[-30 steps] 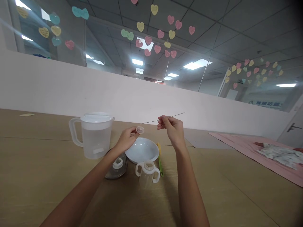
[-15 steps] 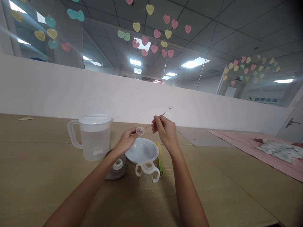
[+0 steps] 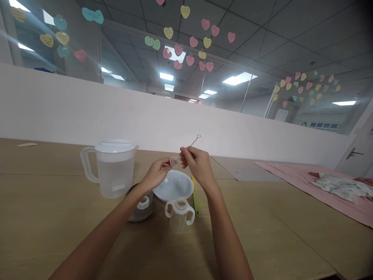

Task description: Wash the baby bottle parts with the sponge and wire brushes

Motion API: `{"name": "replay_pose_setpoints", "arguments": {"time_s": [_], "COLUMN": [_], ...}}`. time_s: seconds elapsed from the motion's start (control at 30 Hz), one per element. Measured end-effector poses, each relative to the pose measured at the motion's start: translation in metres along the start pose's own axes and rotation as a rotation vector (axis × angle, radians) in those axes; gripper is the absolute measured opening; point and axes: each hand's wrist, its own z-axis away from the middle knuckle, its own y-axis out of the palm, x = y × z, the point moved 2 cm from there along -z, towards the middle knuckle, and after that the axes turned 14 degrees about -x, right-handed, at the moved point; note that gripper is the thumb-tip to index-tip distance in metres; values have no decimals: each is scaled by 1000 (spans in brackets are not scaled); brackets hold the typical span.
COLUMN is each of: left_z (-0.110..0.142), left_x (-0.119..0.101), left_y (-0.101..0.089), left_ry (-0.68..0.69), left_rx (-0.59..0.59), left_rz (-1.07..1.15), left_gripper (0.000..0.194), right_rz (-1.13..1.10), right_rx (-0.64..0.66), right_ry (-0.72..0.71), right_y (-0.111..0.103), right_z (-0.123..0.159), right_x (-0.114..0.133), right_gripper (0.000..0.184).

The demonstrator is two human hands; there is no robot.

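From the wearer's head, a single camera faces forward and down across a tabletop (image 3: pixel 52 225) toward a white wall (image 3: pixel 157 120), the left hand (image 3: pixel 156 174) and right hand (image 3: pixel 198 165) near at mid-frame, its wide, slightly tilted view reaching up to glass panels (image 3: pixel 134 58) above.

As I read them on my feed: looped wire tool (image 3: pixel 193 143), metal; small round part (image 3: pixel 173 161), translucent plastic; bowl (image 3: pixel 172 189), smooth and glossy; two-handled bottle (image 3: pixel 178 221), clear plastic with smooth white plastic handles; lidded pitcher (image 3: pixel 115 171), frosted plastic; tabletop (image 3: pixel 262 233), wood-like; pink sheet (image 3: pixel 291 174), matt cloth; heart-shaped notes (image 3: pixel 185 12), matt paper.
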Motion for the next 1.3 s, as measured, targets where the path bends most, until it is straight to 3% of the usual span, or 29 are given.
{"name": "replay_pose_setpoints", "arguments": {"time_s": [0.3,0.43,0.63,0.83,1.13,1.3], "left_z": [1,2,5,7,0,-2], "left_x": [-17,-18,-9,2,6,2], "left_y": [0,0,2,2,-2,-5], "left_ry": [-7,20,69,134,44,23], "left_rx": [-50,24,103,99,98,85], "left_rz": [116,106,-55,-111,73,130], "left_gripper": [33,34,31,33,26,30], "right_rz": [305,251,140,287,393,462], "right_rx": [-67,-77,-243,-322,-421,-319], "right_ry": [-221,-154,-126,-342,-576,-576], "right_y": [20,16,-4,2,22,31], "right_z": [4,3,2,6,12,13], "right_x": [-9,-5,10,13,-12,-25], "right_gripper": [39,33,36,32,38,34]}}
